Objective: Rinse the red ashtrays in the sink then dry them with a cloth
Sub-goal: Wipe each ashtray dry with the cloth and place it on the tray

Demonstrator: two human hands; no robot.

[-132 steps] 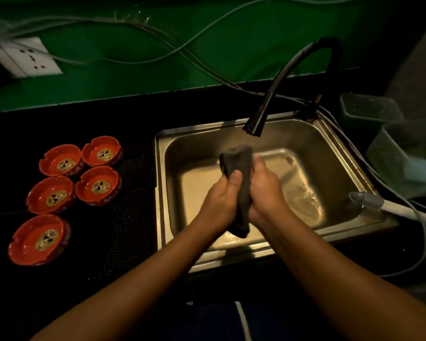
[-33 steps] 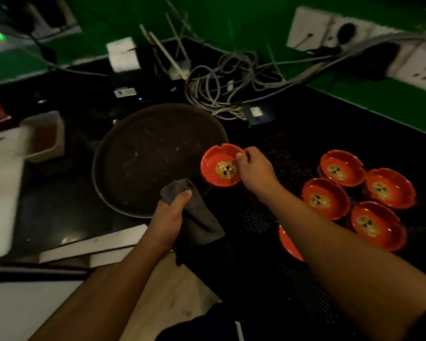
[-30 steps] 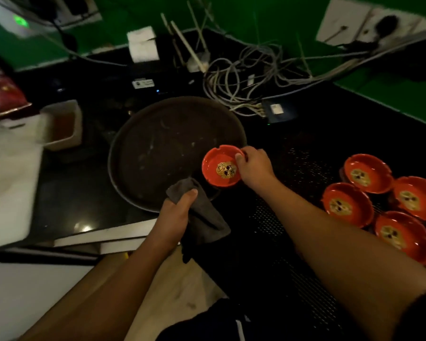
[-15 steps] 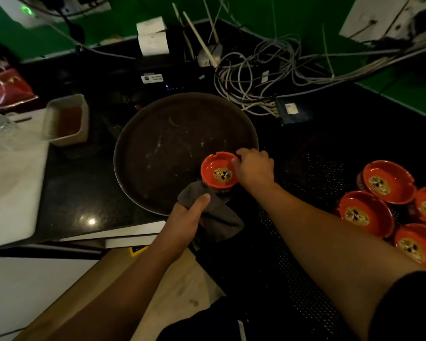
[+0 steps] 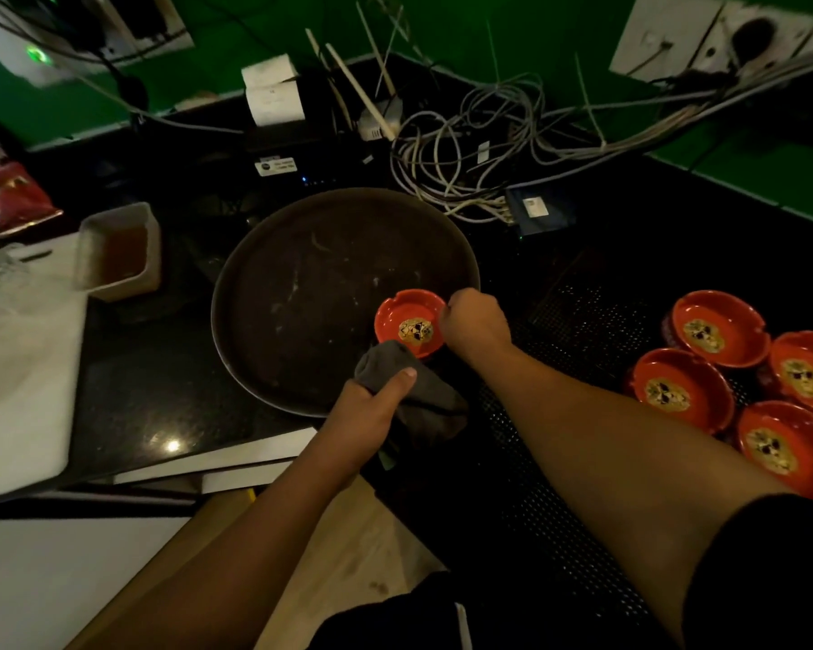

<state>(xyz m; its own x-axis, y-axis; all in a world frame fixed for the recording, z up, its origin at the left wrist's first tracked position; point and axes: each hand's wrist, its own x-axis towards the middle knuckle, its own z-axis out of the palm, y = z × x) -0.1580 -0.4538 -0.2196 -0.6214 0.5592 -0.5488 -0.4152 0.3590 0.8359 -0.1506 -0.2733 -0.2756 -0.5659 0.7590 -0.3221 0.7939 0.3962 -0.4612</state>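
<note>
One red ashtray [image 5: 411, 323], rim pinched by the right hand [image 5: 475, 328] fingers, over one round dark tray [image 5: 301, 293]. The left hand [image 5: 372, 410] fingers curl round one grey cloth [image 5: 428, 396]. Four more ashtrays [image 5: 719, 328] sit at three o'clock.

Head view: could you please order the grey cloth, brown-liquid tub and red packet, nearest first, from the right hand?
1. Grey cloth, close beside the right hand.
2. Brown-liquid tub, far left.
3. Red packet, left edge.

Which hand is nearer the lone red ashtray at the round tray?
Right. The right hand holds the ashtray by its right rim; the left hand sits just on its near side, gripping the grey cloth.
</note>
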